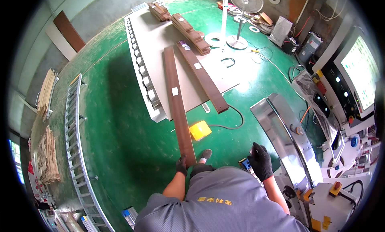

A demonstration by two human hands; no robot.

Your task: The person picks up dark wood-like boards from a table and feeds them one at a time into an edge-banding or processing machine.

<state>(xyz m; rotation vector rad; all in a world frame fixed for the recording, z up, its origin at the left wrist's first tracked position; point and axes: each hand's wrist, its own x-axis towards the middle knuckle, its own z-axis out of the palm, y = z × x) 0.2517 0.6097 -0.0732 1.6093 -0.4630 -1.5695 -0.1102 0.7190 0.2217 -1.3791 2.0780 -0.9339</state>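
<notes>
My left hand [181,166], in a black glove, grips the near end of a long dark-brown wooden plank [176,99]. The plank's far part rests on a pale grey work table [154,43], and its near end hangs over the green floor. My right hand [260,162], also in a black glove, hovers with fingers loosely curled beside a curved shiny metal machine guard [276,132] and holds nothing. A second brown plank [202,76] lies at an angle on the table to the right of the first.
Stacks of short brown boards [192,31] lie at the table's far end. A yellow foot pedal [199,130] with a black cable sits on the floor. A standing fan [240,19], a control panel with a screen [361,71], and a roller conveyor [76,144] surround the area.
</notes>
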